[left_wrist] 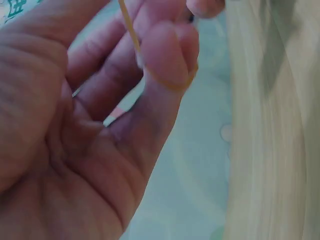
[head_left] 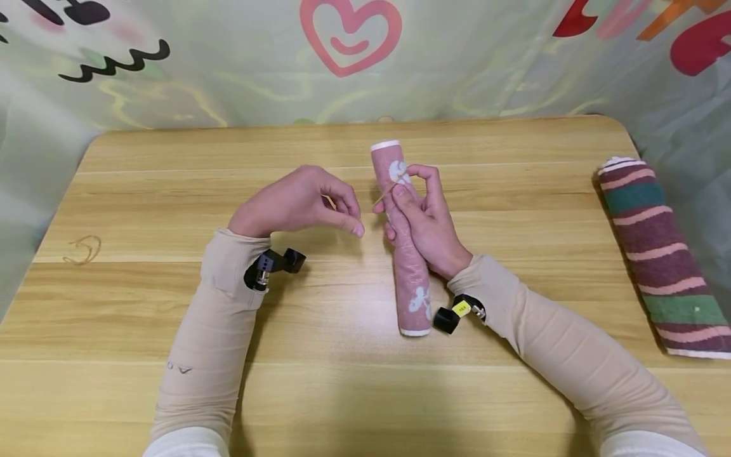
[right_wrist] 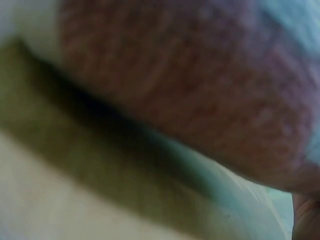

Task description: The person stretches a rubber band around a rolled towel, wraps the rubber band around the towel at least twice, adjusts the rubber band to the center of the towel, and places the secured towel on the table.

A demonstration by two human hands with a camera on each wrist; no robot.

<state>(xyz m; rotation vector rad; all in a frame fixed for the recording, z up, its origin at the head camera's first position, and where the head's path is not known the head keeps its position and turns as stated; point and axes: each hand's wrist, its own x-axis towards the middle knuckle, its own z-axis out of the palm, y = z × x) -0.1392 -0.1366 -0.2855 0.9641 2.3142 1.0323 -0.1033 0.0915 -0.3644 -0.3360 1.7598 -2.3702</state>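
Observation:
A pink rolled towel (head_left: 411, 273) with pale motifs and white ends lies lengthwise near the middle, narrowed where it is gripped. My right hand (head_left: 429, 219) grips it around its upper half, thumb on top. A thin tan rubber band (head_left: 384, 196) crosses the roll at the right thumb tip. Just left of the roll is my left hand (head_left: 308, 202), thumb and fingers bent close together. In the left wrist view, a rubber band (left_wrist: 172, 86) loops over the left thumb tip (left_wrist: 162, 52) and runs upward. The towel (right_wrist: 190, 90) fills much of the right wrist view, blurred.
Another rolled towel (head_left: 657, 254), striped maroon, green and peach, lies at the table's right edge. Loose rubber bands (head_left: 83, 250) are on the left of the wooden table (head_left: 320, 381). A printed curtain (head_left: 240, 63) hangs behind the far edge.

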